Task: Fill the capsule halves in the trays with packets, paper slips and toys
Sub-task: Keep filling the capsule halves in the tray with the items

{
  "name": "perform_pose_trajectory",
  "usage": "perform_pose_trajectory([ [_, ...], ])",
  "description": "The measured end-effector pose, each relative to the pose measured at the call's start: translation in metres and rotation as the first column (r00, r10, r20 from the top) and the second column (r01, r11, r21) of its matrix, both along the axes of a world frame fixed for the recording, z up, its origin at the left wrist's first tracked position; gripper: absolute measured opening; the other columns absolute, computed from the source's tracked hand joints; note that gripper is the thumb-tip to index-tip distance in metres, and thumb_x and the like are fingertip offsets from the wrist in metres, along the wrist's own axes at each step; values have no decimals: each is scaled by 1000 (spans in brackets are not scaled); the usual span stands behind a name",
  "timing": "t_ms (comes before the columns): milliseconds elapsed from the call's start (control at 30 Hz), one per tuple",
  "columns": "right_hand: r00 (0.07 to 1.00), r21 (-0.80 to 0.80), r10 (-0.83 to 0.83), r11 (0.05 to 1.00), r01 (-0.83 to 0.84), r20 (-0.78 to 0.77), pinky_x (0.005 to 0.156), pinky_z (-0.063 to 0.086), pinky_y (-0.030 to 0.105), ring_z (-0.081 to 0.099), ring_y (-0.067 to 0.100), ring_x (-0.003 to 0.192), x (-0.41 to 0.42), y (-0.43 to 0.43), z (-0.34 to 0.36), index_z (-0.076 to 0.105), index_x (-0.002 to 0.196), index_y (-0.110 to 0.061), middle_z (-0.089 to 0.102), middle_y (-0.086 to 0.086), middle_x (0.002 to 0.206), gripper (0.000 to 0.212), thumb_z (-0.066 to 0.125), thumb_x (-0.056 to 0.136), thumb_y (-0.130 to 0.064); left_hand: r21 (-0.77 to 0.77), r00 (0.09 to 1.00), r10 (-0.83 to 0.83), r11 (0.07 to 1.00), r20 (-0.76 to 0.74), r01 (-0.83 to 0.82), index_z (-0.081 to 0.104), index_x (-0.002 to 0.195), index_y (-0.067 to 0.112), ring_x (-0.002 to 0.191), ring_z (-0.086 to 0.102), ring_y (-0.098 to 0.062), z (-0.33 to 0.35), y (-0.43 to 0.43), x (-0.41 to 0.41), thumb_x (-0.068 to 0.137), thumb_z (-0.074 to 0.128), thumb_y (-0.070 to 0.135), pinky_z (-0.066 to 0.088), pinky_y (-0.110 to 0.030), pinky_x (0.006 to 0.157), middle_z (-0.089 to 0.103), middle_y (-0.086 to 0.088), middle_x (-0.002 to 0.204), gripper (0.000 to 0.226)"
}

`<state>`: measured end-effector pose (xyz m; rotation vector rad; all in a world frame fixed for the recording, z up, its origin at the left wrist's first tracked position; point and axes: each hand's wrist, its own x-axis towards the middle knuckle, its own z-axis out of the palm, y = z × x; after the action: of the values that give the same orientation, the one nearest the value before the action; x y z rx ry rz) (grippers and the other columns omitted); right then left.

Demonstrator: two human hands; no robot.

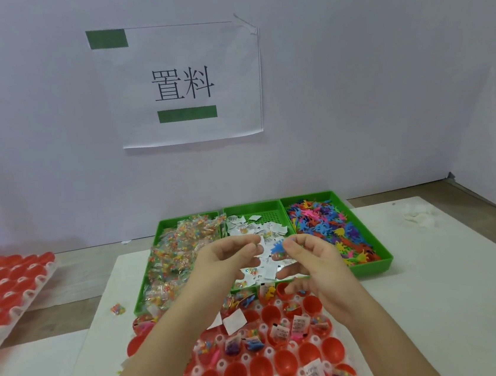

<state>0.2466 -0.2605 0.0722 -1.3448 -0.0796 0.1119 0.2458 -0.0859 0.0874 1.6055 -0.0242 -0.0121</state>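
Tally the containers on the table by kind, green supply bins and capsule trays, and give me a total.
Green bins: 3
Capsule trays: 2
Total: 5

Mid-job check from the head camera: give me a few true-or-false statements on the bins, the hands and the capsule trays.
1. The toys fill the left green bin. False: they fill the right bin; the left bin holds packets.
2. Both the left hand and the right hand hover over the middle bin of paper slips. True.
3. The right hand pinches a blue toy, the left hand a paper slip. True.
4. Every capsule half in the near tray is filled. False: there are several empty halves.
5. A second tray of red capsule halves lies to the left. True.
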Motion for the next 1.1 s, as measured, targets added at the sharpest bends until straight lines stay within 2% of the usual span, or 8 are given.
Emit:
perform_pose_trajectory([
  [133, 999, 51, 37, 998, -37, 3, 52, 53, 24, 68, 17, 70, 0, -3, 1, 68, 98, -5, 75, 6, 91, 19, 60, 92, -21, -17, 1000, -22, 1000, 10, 22, 78, 84, 36, 76, 70, -5, -1, -2, -2, 89, 67, 15, 47, -13, 56, 76, 6, 87, 25],
  [300, 1000, 22, -6, 1000, 7, -22, 55, 52, 23, 68, 15, 70, 6, -5, -5, 70, 97, -5, 74, 7, 93, 26, 65, 83, -25, -6, 999, 44, 999, -21, -44, 73, 95, 22, 78, 73, -10, -7, 1, 5, 88, 67, 7, 51, -14, 59, 76, 2, 81, 17],
  [400, 996, -10, -84, 996, 84, -12, 55, 51, 24, 68, 15, 68, 13, -15, -6, 70, 94, -8, 75, 7, 95, 17, 63, 87, -22, 176, 987, 157, 971, 34, -161, 70, 100, 18, 80, 72, -10, -6, 10, 16, 89, 68, 9, 53, -16, 65, 74, 2, 85, 15],
  [533, 991, 38, -128, 991, 127, 28, 56, 53, 23, 68, 17, 68, 18, -26, -3, 69, 96, -9, 75, 6, 94, 29, 64, 76, -29, 482, 926, 329, 790, 187, -378, 66, 97, 28, 84, 65, -11, -8, 40, 25, 89, 67, 19, 54, -32, 79, 68, 6, 94, 12],
  [700, 990, 62, -132, 990, 129, 47, 58, 54, 23, 69, 17, 68, 19, -29, -4, 68, 95, -8, 75, 7, 92, 29, 64, 74, -28, 802, 979, 158, 563, 132, -199, 58, 127, 29, 112, 55, -17, -20, 50, 23, 90, 63, 20, 42, -33, 98, 51, 0, 136, 39],
  [867, 988, 58, -135, 990, 130, 82, 56, 54, 21, 69, 17, 66, 16, -31, 3, 67, 95, -7, 75, 6, 89, 22, 64, 80, -23, 907, 990, -137, 415, -11, 67, 63, 121, 28, 115, 53, -18, -18, 18, 33, 92, 62, 28, 44, -34, 99, 53, 0, 134, 29],
  [967, 982, 86, -167, 984, 159, 92, 55, 54, 21, 68, 16, 64, 15, -34, 6, 66, 95, -6, 74, 6, 84, 12, 61, 88, -15, 914, 971, -231, 375, -68, 154, 62, 123, 26, 119, 53, -19, -11, 1, 48, 94, 60, 28, 43, -33, 97, 51, 1, 137, 29],
  [1100, 982, 73, -162, 985, 155, 96, 56, 54, 21, 68, 16, 64, 15, -34, 5, 65, 94, -6, 74, 5, 83, 9, 58, 92, -11, 942, 945, -277, 233, -174, 242, 64, 123, 20, 109, 59, -19, -11, -17, 67, 94, 59, 30, 50, -34, 93, 61, 0, 126, 32],
])
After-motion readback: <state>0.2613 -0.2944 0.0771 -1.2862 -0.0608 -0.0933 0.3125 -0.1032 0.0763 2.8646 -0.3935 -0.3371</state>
